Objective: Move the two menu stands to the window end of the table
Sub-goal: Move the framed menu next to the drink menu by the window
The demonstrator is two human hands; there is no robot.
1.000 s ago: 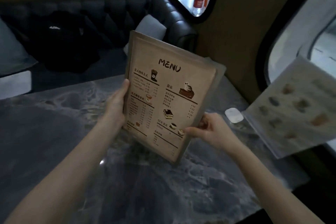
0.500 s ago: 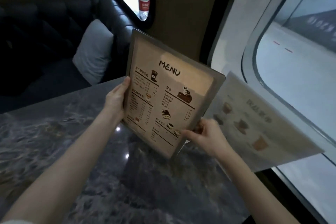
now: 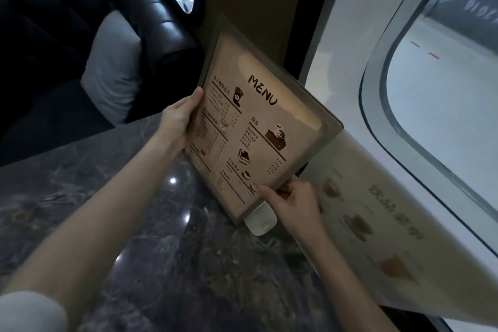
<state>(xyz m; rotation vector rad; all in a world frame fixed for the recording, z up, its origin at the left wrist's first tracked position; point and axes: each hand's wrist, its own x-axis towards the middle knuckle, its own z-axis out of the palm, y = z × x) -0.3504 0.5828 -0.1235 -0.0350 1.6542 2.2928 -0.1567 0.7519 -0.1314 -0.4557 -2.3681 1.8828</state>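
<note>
Since the earlier frame, the brown menu stand has been carried closer to the window, and it now overlaps the pale second menu stand that leans along the window side. Both hands hold it above the dark marble table. Its long axis runs diagonally, from the top corner near the wall down to the bottom corner over a small white object on the table; the printed "MENU" face is turned toward the camera. The left hand is curled around the left edge, thumb on the front. The right hand pinches the lower right edge, thumb on the printed face, fingers tucked behind (only partly seen). The second menu stand's long side runs beside the window, its picture face toward the table. A grey cushion sits on the dark bench beyond.
</note>
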